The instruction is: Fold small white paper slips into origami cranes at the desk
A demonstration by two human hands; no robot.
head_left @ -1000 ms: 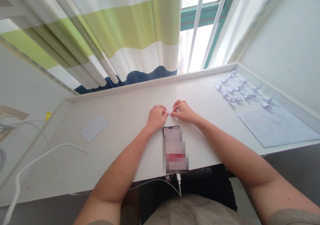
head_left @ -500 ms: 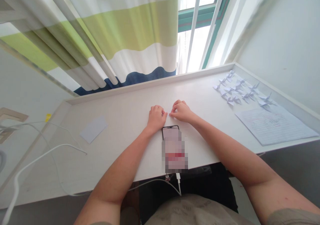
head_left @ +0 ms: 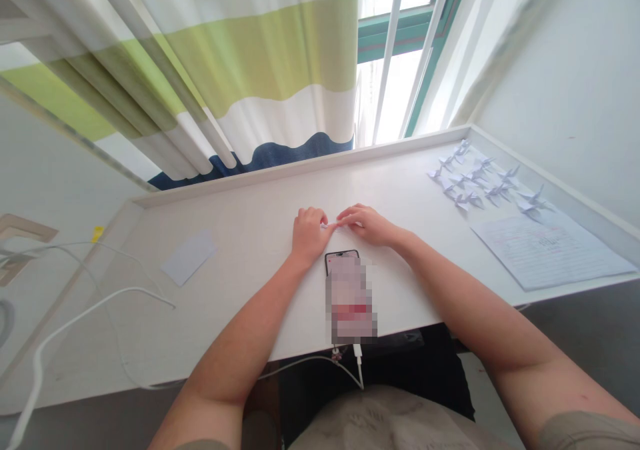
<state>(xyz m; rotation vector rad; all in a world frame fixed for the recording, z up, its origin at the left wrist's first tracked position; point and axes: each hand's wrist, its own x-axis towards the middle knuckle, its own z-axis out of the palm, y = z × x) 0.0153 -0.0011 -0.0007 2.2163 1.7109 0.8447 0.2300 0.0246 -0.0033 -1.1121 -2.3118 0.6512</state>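
Both hands rest on the white desk (head_left: 250, 283) just beyond a phone (head_left: 345, 283). My left hand (head_left: 309, 231) is curled, its fingertips pinching a tiny piece of pale folded paper (head_left: 325, 225). My right hand (head_left: 365, 223) lies beside it with fingers stretched left, their tips pressing on the same paper. Most of the paper is hidden under the fingers.
Several small folded paper cranes (head_left: 480, 187) sit at the desk's far right, with a lined sheet (head_left: 550, 250) in front of them. A pale paper slip (head_left: 189, 257) lies at the left. White cables (head_left: 100, 303) trail over the left side. A striped curtain (head_left: 225, 70) hangs behind.
My right hand's fingers have uncurled and reached left over the small paper toward the left hand. The left hand has stayed put.
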